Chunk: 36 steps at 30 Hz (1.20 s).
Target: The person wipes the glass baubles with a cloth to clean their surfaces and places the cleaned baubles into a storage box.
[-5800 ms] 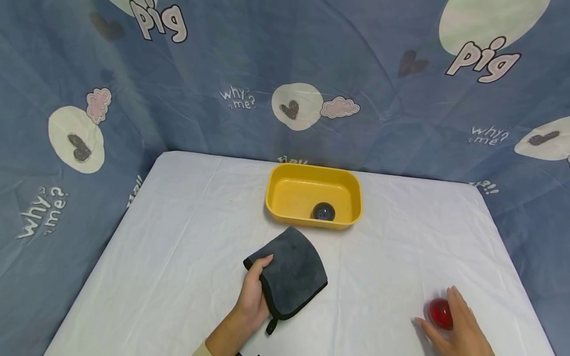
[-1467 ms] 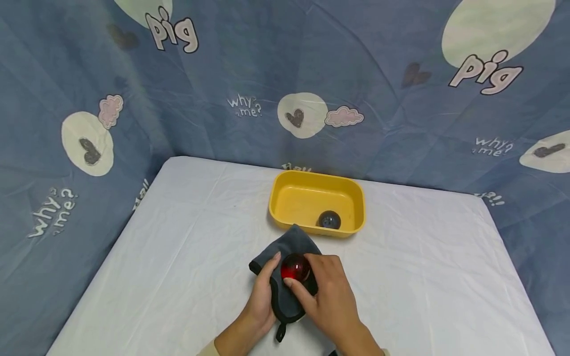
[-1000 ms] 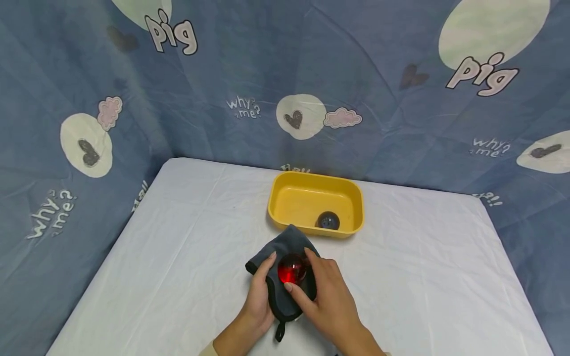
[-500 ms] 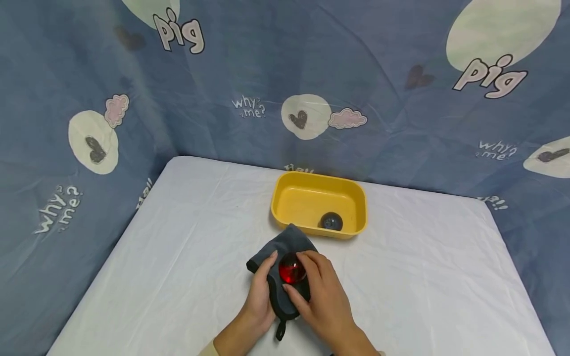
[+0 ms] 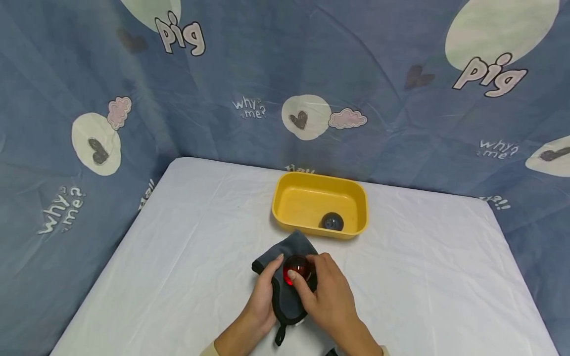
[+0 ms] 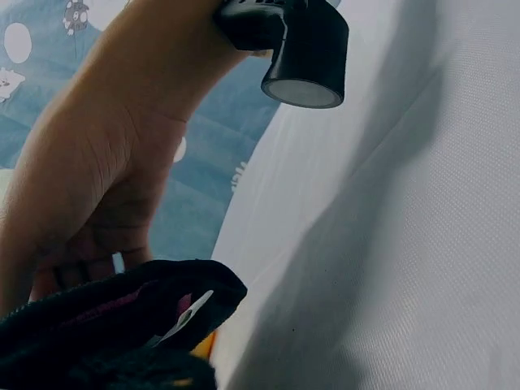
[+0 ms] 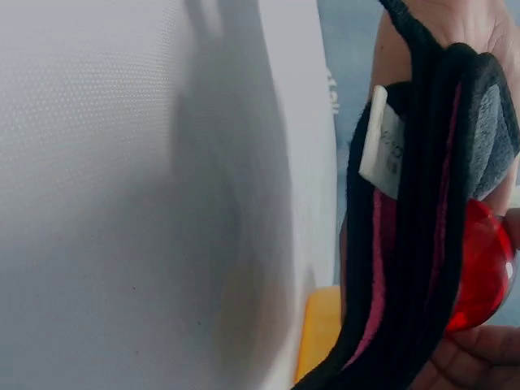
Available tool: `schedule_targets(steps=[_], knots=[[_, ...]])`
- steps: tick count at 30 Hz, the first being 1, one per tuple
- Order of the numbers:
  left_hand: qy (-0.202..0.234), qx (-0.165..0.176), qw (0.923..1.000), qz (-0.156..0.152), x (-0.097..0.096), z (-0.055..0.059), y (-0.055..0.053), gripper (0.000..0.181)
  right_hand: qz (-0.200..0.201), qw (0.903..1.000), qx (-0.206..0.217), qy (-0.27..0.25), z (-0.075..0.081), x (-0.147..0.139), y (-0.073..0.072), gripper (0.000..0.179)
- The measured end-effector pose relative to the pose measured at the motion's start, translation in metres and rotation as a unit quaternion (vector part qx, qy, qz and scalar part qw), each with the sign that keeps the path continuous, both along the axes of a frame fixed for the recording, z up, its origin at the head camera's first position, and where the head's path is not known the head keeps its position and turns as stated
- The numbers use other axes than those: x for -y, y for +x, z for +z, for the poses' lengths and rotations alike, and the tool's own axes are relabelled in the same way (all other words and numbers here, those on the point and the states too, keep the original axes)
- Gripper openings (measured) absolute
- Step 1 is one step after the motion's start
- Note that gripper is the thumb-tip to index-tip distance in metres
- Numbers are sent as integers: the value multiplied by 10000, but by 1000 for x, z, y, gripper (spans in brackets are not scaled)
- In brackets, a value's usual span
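One glossy, see-through red ball (image 5: 300, 264) sits against a folded dark grey cloth with black edging (image 5: 287, 297), just in front of a yellow rectangular tray with rounded corners (image 5: 300, 200). The right hand (image 5: 333, 299) pinches the ball between thumb and curled fingers. The left hand (image 5: 260, 302) grips the cloth, thumb on its upper face. Inside the tray, a dark, shiny ball (image 5: 332, 222) lies by the near wall; the tray stands on a white-covered desk (image 5: 196, 257).
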<state>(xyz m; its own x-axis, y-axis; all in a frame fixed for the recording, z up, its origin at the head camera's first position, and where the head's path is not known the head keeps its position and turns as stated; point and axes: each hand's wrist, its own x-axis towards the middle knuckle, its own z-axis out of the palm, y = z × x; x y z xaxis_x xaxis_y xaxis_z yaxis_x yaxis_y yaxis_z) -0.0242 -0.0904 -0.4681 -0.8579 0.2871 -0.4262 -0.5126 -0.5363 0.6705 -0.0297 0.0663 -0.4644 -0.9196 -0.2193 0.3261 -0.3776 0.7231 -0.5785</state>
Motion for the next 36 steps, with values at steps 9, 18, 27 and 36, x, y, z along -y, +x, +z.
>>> schedule_targets(steps=[9, 18, 27, 36], knots=[[-59, 73, 10000, 33, 1, 3, -2, 79, -11, 9977, 662, -128, -1, -1, 0, 48], [-37, -54, 9996, 257, 6, 7, -6, 77, 847, 9941, -523, 422, 1, -10, 6, 76], [2, -145, 9997, 184, 6, 8, -5, 77, 1262, 9815, -1246, 725, 5, -13, 0, 63], [53, -258, 9996, -35, 4, 7, -4, 77, 907, 9863, -1224, 632, -1, -9, -2, 65]])
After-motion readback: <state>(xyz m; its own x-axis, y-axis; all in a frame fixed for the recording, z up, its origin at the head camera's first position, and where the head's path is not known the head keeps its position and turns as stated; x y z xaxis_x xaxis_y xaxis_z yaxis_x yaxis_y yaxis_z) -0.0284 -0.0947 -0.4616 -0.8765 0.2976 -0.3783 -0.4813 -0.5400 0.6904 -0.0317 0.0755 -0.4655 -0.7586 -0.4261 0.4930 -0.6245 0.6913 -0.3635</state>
